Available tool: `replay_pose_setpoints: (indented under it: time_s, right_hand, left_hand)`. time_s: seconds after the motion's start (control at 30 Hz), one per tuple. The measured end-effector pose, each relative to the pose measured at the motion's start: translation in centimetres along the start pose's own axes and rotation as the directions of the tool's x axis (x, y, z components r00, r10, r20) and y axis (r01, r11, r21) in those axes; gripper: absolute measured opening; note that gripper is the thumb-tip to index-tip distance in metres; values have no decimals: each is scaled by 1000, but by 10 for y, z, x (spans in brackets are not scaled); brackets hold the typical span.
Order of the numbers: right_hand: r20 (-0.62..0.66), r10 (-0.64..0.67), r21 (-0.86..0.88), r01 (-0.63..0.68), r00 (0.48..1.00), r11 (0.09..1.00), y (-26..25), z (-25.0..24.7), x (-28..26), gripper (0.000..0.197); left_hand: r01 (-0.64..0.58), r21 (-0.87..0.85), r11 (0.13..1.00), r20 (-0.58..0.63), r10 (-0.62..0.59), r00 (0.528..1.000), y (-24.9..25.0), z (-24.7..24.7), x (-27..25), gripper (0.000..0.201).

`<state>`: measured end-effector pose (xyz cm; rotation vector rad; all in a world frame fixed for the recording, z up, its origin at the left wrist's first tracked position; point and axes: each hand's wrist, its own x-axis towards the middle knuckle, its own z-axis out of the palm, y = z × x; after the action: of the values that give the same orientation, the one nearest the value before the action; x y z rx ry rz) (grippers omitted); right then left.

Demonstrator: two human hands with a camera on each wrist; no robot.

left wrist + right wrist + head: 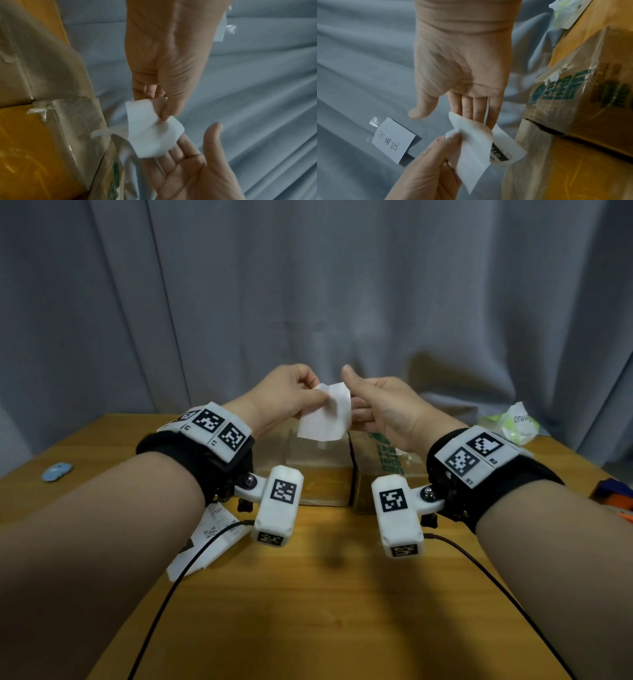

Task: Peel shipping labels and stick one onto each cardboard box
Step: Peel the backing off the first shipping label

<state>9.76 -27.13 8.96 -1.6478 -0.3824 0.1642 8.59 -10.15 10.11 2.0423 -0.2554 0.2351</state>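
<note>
Two boxes side by side mid-table; label sheet front-left; wrapper far right.

Light dim and even, cool grey cast throughout; source cannot be told. Soft blurred shadow on the worktop near the middle, below the raised hands. Head view fairly sharp at centre; strong wide-angle stretch at the near edges, forearms swollen. Curtain folds shaded softly, far corners darker. Wrist views grainy and soft. Right hand smeared by motion blur in the right wrist view. Tape on the cardboard box throws small white glints. White label brightest thing, not blown out.
</note>
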Motion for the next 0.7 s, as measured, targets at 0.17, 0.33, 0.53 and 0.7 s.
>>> replay_pose_setpoints:
  time_s: [0.17, 0.33, 0.53, 0.7]
  right_hand:
    - [-218, -68, -71, 53, 974, 996, -2, 4, 7, 12]
    - [-217, -37, 167, 75, 976, 983, -2, 3, 6, 10]
    - [-239, -39, 195, 87, 970, 977, -5, 10, 7, 15]
    - [-250, -51, 156, 93, 967, 983, -2, 11, 5, 9]
  left_hand:
    - [-15, -77, 997, -13, 15, 1000, 3, 4, 0, 13]
    - [83, -272, 959, -54, -101, 993, 2, 0, 2, 8]
    - [135, -316, 939, -47, -158, 986, -2, 0, 2, 11]
    - [157, -287, 945, -59, -181, 982, -6, 0, 1, 9]
